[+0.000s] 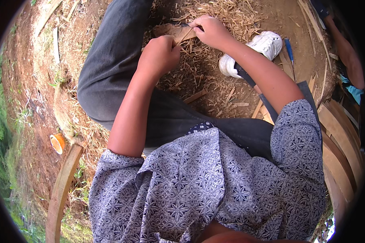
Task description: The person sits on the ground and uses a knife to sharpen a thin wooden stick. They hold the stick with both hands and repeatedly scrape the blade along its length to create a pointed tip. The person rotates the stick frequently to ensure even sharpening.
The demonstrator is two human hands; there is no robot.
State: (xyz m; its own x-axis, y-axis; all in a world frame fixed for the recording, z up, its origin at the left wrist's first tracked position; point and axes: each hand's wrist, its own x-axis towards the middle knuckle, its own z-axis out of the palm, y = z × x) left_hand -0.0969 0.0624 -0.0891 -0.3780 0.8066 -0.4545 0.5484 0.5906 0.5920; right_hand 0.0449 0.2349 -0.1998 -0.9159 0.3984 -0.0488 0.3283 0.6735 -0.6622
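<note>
My left hand is closed in front of my bent leg, thumb against curled fingers. Farther off and to the right, my right hand pinches with thumb and forefinger. A thin wooden strip runs between the two hands, one end in each. Behind it lies a flat brown piece of wood, partly covered by my left hand. A small dark object shows near my right fingertips, too little of it visible to name.
Pale wood shavings cover the ground around my white shoe. A blue-handled tool lies right of the shoe. Curved boards are stacked at the right, near another person's arm. An orange cup-like object sits left.
</note>
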